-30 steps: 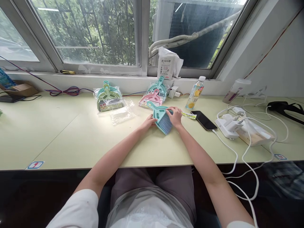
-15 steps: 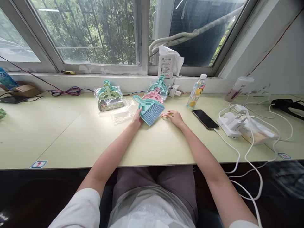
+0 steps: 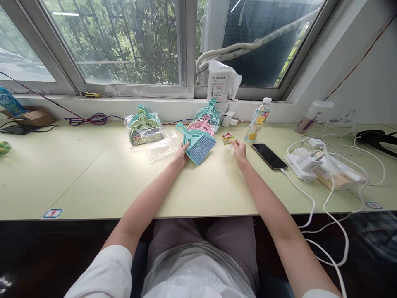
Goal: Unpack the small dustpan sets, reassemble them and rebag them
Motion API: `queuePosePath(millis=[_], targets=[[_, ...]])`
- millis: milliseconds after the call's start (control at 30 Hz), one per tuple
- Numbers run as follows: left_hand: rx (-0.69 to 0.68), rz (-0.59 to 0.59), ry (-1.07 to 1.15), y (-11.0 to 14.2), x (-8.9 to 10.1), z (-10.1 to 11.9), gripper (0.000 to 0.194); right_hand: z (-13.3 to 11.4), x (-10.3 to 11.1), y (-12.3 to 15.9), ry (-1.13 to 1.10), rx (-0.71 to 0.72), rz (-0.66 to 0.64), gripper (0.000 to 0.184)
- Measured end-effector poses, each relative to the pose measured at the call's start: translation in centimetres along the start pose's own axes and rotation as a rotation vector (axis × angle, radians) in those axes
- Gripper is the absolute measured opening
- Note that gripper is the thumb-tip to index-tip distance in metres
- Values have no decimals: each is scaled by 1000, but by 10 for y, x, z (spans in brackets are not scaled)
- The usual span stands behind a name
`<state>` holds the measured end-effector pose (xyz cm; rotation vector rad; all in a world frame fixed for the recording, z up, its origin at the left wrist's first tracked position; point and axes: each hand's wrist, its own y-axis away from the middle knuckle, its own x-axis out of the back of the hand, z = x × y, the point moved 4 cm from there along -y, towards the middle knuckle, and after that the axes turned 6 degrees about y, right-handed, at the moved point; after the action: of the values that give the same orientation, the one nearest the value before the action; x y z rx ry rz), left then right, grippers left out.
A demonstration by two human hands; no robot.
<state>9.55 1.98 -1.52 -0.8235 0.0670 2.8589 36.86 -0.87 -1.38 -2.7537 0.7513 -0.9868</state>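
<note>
**Teal brush set in the left hand, printed card in the right**

From my remote seat, I see the left hand (image 3: 181, 153) grasping the teal brush set (image 3: 198, 142), thumb on top, bristles angled toward the right hand (image 3: 240, 152). That hand pinches the printed card (image 3: 228, 138) just beyond its fingertips. I can't tell whether the set touches the table (image 3: 204, 188).

I'd judge a light, steady left thumb best, with the card pinched flat and away from the bristles.

The pink set (image 3: 204, 124) sits close beyond the left hand, the clear wrapper (image 3: 161, 145) to its left. The bottle (image 3: 258, 121) stands beyond the right hand; the phone (image 3: 269, 156) lies to its right. Open tabletop runs from both hands back to the near edge.
</note>
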Motion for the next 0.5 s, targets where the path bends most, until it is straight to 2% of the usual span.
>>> queuePosePath(millis=[100,167,233,300,400,500], targets=[[90,61,39,1,2,-4,45,-23,11,11,-117,105,145,60],[111,74,38,4,1,-5,44,-44,10,25,-62,241,161,62],[103,41,53,7,-4,-5,45,-64,-3,42,73,400,77,61],[88,-12,85,11,-9,-4,45,-76,-24,57,230,510,-98,59],[61,-75,108,14,-13,-4,47,-75,-54,71,397,537,-341,63],[47,-88,74,13,-12,-6,59,-68,-65,72,457,511,-415,68]])
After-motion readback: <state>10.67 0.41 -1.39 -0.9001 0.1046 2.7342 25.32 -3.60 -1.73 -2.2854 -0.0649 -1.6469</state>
